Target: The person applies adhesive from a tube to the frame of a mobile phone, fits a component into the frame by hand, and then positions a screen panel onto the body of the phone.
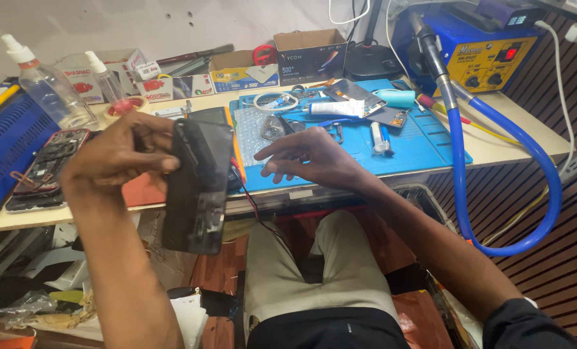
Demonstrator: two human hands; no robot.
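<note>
My left hand (117, 158) grips a black phone panel (198, 187) by its upper edge and holds it upright in front of the bench edge. A thin red and black wire (253, 205) hangs beside the panel. My right hand (311, 158) hovers over the blue work mat (424, 145) with fingers spread, holding nothing. It is nearest a clear bubble-wrap sheet (253, 129) and a small dark part (274, 127) on the mat.
An opened phone (46, 169) lies at the left. Two clear squeeze bottles (52, 90) and small boxes (308, 55) stand at the back. A blue hot-air station (489, 48) with a blue hose (460, 174) loops off the right edge. Tools and tubes (337, 108) litter the mat.
</note>
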